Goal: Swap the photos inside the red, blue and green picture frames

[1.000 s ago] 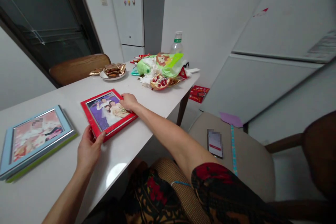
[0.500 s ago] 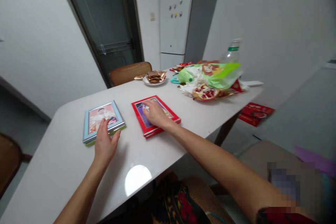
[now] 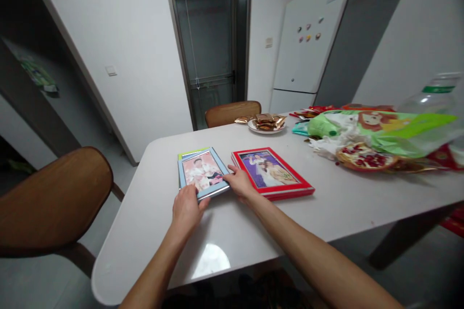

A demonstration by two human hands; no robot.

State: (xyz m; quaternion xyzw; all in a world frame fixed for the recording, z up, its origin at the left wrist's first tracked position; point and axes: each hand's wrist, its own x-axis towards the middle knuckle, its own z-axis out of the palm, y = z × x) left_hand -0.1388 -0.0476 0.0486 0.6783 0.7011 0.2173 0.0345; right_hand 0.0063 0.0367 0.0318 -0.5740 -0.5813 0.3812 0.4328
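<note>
Two picture frames lie on the white table (image 3: 337, 210). Both hands now close together on the blue frame (image 3: 199, 174): the left hand (image 3: 186, 210) at its near corner, the right hand (image 3: 239, 184) at its right corner, having just crossed over from the red frame (image 3: 270, 169), which lies untouched at three o'clock from it. A plate (image 3: 266, 131) of snacks sits at twelve o'clock.

Before you, on the rounded white table (image 3: 137, 241): a blue-framed photo (image 3: 203, 172) at left, a red-framed photo (image 3: 270, 174) just beside it at right, a round white plate of foil-wrapped snacks (image 3: 266, 128) behind both, and a green plastic bag (image 3: 409, 130) further right.
</note>
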